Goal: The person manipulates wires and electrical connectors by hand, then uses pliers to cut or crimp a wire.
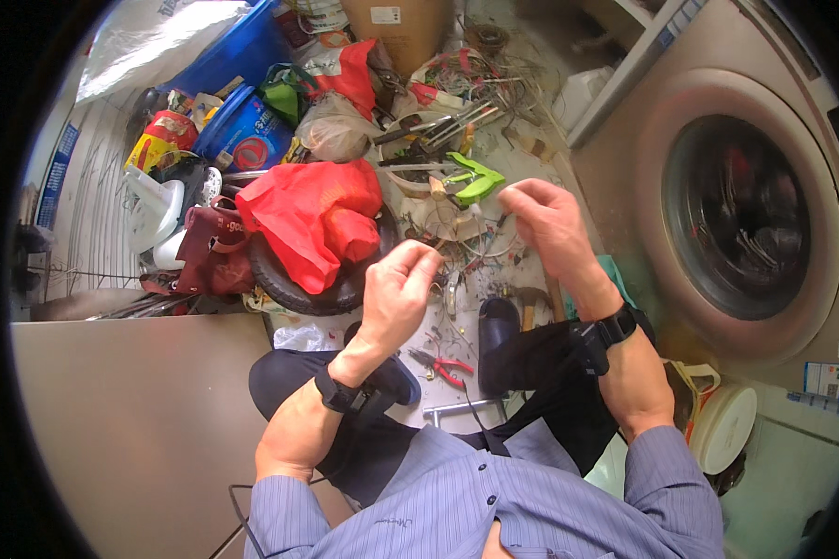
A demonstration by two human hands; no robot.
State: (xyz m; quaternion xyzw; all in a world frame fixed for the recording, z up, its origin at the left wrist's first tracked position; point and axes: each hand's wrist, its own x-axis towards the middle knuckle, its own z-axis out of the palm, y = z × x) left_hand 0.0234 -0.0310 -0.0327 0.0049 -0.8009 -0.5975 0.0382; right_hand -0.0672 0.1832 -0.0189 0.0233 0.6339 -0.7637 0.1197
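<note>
My left hand [401, 291] is raised in front of the red cloth bag [319, 219], thumb and fingertips pinched together. Higher and to the right, my right hand [552, 224] is also pinched, close to a bright green plastic-handled tool [476, 178]. Whatever either hand holds is too small or thin to make out. Below and between the hands, tangled thin wires [480, 244] and small scraps lie on the floor. Red-handled pliers [445, 365] rest open on the floor between my feet.
A front-loading washing machine [667, 200] stands at the right. The red bag lies over a black tyre [289, 284]. Blue tubs [252, 130], a maroon bag [216, 250] and long-handled tools [452, 129] crowd the far side. A lidded white bucket [725, 429] is beside my right arm.
</note>
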